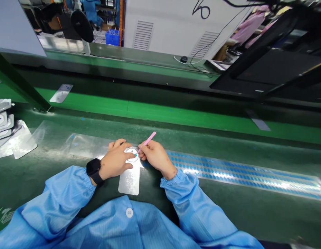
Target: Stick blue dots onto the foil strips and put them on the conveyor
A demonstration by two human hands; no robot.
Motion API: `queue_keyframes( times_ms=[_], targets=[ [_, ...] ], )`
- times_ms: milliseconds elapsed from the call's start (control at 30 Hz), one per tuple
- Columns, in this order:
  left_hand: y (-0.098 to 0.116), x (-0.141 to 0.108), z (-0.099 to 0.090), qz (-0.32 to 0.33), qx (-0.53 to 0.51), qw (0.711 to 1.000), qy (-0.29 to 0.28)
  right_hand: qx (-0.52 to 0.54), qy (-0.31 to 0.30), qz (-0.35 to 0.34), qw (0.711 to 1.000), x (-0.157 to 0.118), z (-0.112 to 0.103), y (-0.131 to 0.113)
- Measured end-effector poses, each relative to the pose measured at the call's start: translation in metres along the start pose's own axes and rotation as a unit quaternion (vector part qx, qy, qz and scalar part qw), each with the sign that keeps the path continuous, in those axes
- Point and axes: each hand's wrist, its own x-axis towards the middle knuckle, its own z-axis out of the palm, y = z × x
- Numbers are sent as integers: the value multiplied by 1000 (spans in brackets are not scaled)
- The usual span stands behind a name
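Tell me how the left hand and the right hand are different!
The left hand wears a black smartwatch on its wrist, but the right hand shows no watch. The right hand pinches pink tweezers, while the left hand holds no tool. The left hand lies flatter, pressing on a silvery card. Both hands come out of light-blue sleeves.

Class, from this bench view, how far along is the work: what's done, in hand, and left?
Done, apparently: plates piled at the far left. In hand: the left hand steadies a plate while the right hand works pink tweezers at its ring. Left: many blue dots on the long strip.
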Motion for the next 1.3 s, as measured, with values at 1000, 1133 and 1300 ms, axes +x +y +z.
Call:
queue_keyframes(
  times_ms=[1000,1133,1300],
  targets=[
    [9,7,1,-20,-52,998,11,-571,-70,-198,794,-45,1,6],
    [9,11,0,-42,-60,997,7,-529,-64,-212,819,-40,-2,11],
    [15,15,12,-54,-91,994,33,-338,37,-223,914,-25,-10,30]
  ],
)
